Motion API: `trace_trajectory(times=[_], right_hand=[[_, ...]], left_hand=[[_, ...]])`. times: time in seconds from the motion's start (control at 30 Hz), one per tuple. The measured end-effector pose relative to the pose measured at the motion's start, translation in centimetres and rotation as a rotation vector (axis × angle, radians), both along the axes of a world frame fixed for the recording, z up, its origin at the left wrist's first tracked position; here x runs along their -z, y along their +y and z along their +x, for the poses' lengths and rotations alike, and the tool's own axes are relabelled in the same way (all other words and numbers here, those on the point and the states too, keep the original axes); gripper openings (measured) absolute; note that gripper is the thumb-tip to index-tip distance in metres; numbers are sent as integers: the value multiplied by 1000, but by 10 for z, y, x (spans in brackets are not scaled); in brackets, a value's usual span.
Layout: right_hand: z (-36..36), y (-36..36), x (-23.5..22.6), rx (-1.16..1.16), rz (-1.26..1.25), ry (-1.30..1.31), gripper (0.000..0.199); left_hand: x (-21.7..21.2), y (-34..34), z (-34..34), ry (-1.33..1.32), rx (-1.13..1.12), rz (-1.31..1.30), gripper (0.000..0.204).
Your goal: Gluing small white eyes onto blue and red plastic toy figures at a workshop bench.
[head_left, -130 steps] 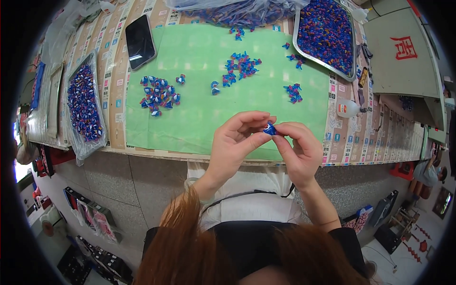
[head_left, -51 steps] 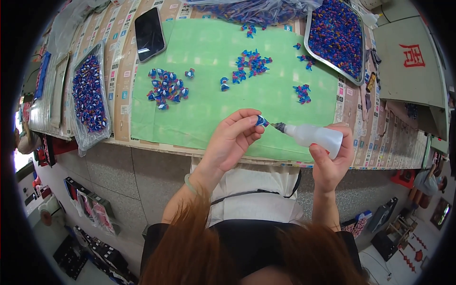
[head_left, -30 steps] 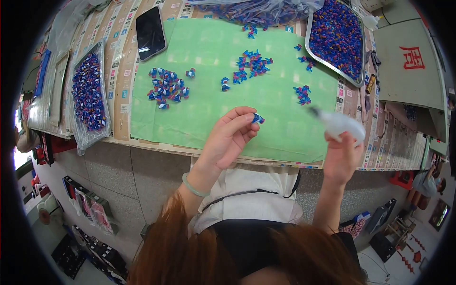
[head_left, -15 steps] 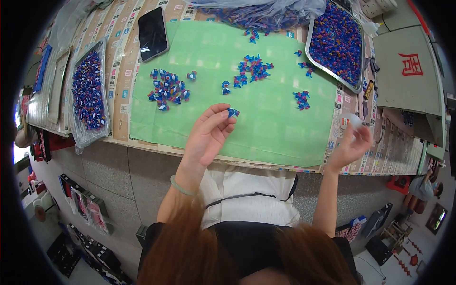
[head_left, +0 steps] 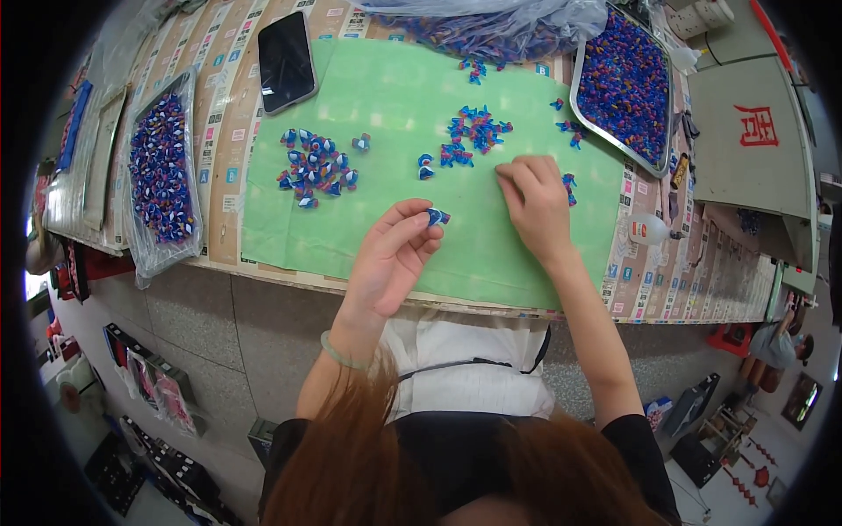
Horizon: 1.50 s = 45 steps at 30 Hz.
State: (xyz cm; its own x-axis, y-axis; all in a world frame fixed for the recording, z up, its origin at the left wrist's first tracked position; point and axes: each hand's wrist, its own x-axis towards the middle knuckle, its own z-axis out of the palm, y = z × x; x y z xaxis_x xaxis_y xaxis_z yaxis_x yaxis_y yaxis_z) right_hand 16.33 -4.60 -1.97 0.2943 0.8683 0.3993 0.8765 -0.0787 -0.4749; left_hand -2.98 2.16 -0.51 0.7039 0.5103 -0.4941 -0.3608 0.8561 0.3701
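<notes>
My left hand (head_left: 390, 259) pinches a small blue-and-white plastic piece (head_left: 437, 216) between thumb and fingertips, above the green cloth (head_left: 474, 263). To its right, my right hand (head_left: 539, 206) is over the cloth with its fingers curled downward; whatever its fingertips hold, if anything, is hidden. Just beyond lies a loose cluster of small blue and red pieces (head_left: 478, 130). Another few pieces (head_left: 570, 188) are partly covered by the right hand. Two blue-and-white pieces (head_left: 425, 167) rest between the hands' far side and a pile of similar pieces (head_left: 317, 167) at the left.
A white squeeze bottle (head_left: 649, 230) lies on its side at the right. Trays of small pieces stand at the far right (head_left: 574, 88) and the left (head_left: 195, 188). A phone (head_left: 287, 63) lies at the back left, a clear plastic bag (head_left: 526, 26) of pieces at the back.
My right hand has let go of the white bottle at the right and moved left over the cloth. My left hand still holds its piece in nearly the same place.
</notes>
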Motion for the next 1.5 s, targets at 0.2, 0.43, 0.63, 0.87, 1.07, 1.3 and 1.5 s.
trace_trajectory(times=[0.2,0.43,0.63,0.87,1.07,1.3,1.5], right_hand=[[-6,-9,-15,71,-27,366,18],[-6,-1,-17,-34,-241,120,9],[-26,-27,-40,131,-95,1420,9],[-39,-34,-30,219,-64,1311,14],[-26,-46,-25,249,-108,808,13],[-67,-54,-32,-42,-366,593,13],[-71,-48,-23,-159,-265,159,14]], left_hand=[[0,1,3,8,16,23,16],[-5,-4,8,24,25,27,16],[-4,-12,20,20,66,44,16],[-2,-20,30,2,44,-13,16],[3,-7,19,-3,-100,31,17],[1,3,2,23,-154,114,18],[-3,-6,3,21,-96,118,17]])
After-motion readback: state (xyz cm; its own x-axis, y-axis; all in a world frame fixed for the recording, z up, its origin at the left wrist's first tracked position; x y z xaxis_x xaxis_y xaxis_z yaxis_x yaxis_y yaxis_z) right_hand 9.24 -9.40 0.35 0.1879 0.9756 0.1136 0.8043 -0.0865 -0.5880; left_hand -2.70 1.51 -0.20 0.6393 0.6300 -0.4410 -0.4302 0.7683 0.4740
